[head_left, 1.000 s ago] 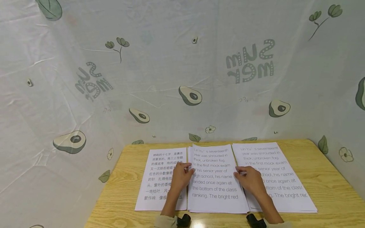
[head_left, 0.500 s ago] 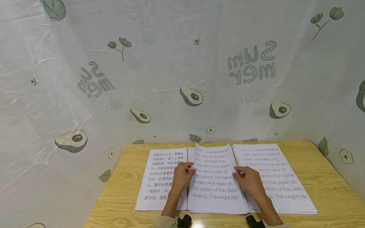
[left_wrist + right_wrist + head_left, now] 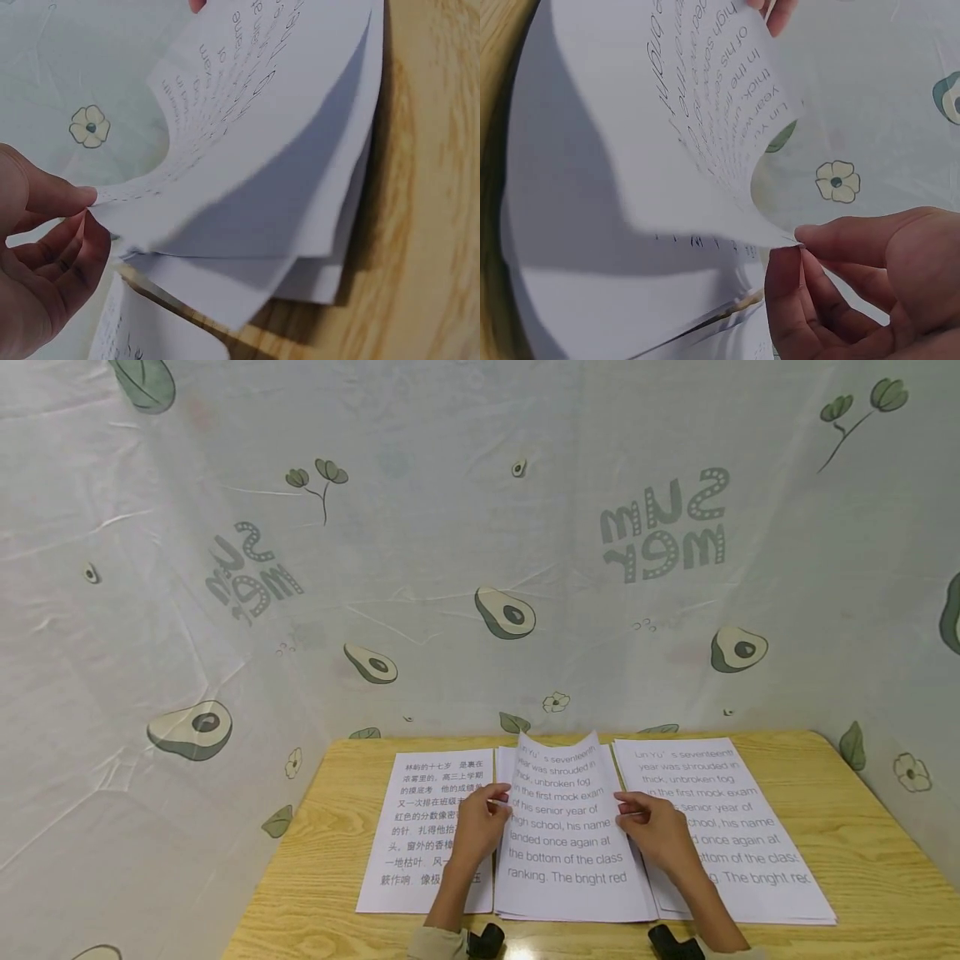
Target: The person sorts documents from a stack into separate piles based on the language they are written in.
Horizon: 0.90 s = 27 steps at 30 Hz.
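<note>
A printed sheet of paper (image 3: 562, 827) with English text lies uppermost on the middle stack, its far part lifted and curved upward. My left hand (image 3: 480, 822) pinches its left edge between thumb and fingers, as the left wrist view shows for the left hand (image 3: 52, 240). On the opposite edge, my right hand (image 3: 656, 831) pinches the paper; in the right wrist view the right hand (image 3: 855, 285) has thumb and forefinger on the edge. More sheets (image 3: 315, 281) lie beneath the raised one. The near end of the sheet stays down on the stack.
To the left lies a sheet with Chinese text (image 3: 416, 827), partly under my left hand. A stack of English sheets (image 3: 750, 835) is on the right, partly covered by my right hand. All rest on a wooden table (image 3: 300, 877), with a patterned cloth (image 3: 420, 527) behind.
The sheet's far edge has risen and curls up more, with both top corners now raised. Both hands keep their hold and have barely shifted.
</note>
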### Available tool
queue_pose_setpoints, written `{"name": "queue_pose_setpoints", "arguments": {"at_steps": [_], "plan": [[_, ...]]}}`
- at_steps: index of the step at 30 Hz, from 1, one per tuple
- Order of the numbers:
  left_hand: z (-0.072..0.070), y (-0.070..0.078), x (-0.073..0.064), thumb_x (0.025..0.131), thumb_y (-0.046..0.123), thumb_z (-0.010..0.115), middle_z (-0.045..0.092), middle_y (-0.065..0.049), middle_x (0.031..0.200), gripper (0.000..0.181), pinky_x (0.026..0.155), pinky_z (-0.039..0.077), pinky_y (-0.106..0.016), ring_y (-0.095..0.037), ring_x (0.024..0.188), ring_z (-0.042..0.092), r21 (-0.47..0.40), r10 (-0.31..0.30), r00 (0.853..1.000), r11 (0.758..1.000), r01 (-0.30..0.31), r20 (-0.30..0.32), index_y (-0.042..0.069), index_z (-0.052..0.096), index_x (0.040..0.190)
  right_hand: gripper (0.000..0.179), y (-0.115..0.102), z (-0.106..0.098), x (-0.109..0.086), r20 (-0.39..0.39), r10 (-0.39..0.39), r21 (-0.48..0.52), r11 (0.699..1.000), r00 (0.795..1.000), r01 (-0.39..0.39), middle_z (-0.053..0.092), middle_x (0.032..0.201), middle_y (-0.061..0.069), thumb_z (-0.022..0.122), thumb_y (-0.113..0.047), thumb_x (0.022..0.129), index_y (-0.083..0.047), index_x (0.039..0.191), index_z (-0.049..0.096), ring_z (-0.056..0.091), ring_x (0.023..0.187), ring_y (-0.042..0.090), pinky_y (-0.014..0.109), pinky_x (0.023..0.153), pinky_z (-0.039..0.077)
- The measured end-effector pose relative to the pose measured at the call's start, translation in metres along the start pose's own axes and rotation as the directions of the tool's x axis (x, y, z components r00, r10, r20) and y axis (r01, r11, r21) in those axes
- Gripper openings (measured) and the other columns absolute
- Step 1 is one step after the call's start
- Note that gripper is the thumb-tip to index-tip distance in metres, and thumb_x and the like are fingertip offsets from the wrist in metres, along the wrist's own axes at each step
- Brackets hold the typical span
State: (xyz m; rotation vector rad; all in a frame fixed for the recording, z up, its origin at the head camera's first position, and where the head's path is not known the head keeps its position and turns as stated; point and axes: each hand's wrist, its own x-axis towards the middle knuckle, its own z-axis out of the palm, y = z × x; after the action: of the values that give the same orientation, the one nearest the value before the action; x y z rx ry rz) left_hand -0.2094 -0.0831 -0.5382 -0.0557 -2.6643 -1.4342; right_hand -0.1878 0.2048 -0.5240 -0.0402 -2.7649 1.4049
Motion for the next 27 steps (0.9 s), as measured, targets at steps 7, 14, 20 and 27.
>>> {"name": "queue_pose_setpoints", "arguments": {"at_steps": [7, 14, 20, 27], "plan": [[0.000, 0.002, 0.000, 0.094, -0.002, 0.072, 0.077, -0.006, 0.111, 0.040, 0.074, 0.056, -0.020, -0.011, 0.092, 0.068, -0.050, -0.014, 1.000, 0.999, 0.014, -0.006, 0.007, 0.075, 0.132, 0.041, 0.005, -0.007, 0.000, 0.012, 0.033, 0.043, 0.999, 0.999, -0.033, 0.077, 0.117, 0.019, 0.073, -0.006, 0.096, 0.002, 0.137, 0.071, 0.075, 0.103, 0.027, 0.018, 0.074, 0.053], [0.002, 0.007, 0.002, 0.092, -0.003, 0.073, 0.077, -0.007, 0.109, 0.040, 0.069, 0.056, -0.019, -0.009, 0.088, 0.068, -0.114, -0.018, 0.999, 0.993, 0.014, -0.031, 0.006, 0.075, 0.131, 0.044, 0.012, -0.017, 0.002, 0.037, 0.063, 0.129, 0.989, 0.997, -0.067, 0.073, 0.123, 0.024, 0.070, -0.005, 0.100, 0.004, 0.142, 0.065, 0.074, 0.099, 0.021, 0.022, 0.074, 0.061], [0.010, 0.012, 0.004, 0.091, -0.007, 0.073, 0.076, -0.009, 0.108, 0.040, 0.065, 0.060, -0.021, -0.008, 0.085, 0.069, -0.209, -0.037, 0.999, 0.978, 0.028, -0.038, 0.003, 0.075, 0.130, 0.047, 0.023, -0.031, 0.005, 0.072, 0.069, 0.163, 0.983, 0.995, -0.080, 0.068, 0.132, 0.026, 0.067, -0.008, 0.103, 0.004, 0.147, 0.060, 0.072, 0.102, 0.015, 0.022, 0.080, 0.062], [0.026, 0.019, 0.006, 0.091, -0.007, 0.073, 0.076, -0.010, 0.110, 0.041, 0.066, 0.062, -0.022, -0.008, 0.085, 0.068, -0.280, -0.050, 0.998, 0.959, 0.042, -0.024, 0.005, 0.076, 0.130, 0.053, 0.036, -0.052, 0.009, 0.127, 0.075, 0.218, 0.971, 0.989, -0.101, 0.061, 0.142, 0.029, 0.066, -0.013, 0.106, 0.003, 0.154, 0.053, 0.068, 0.102, 0.000, 0.019, 0.085, 0.060]]}}
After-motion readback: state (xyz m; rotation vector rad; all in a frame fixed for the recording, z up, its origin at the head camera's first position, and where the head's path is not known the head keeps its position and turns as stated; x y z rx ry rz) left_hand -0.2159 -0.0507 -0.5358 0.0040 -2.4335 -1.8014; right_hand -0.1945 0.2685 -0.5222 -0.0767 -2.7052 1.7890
